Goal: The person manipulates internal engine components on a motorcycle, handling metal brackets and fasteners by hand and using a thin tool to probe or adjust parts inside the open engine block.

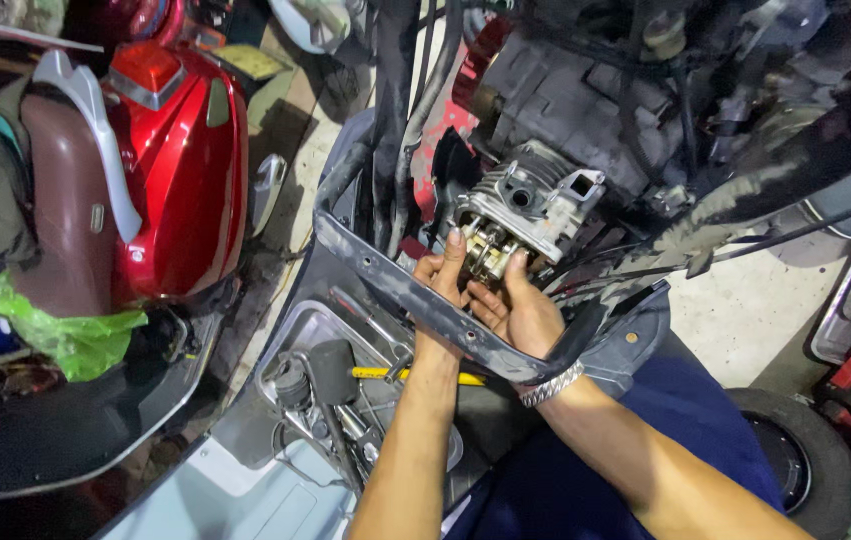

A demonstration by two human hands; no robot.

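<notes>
Engine head point(530, 205) under scooter frame: our left hand point(442, 272) and right hand point(520, 310) both pinch small part at its face. Risk: part slips into tool tray point(320, 325) below.

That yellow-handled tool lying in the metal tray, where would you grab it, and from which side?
Probably by the yellow handle, coming from above. It lies flat across the tray, and the stretch left of the left hand's forearm is bare. Its right part is hidden under the forearm and frame bar, so a reach from there looks blocked.
</notes>
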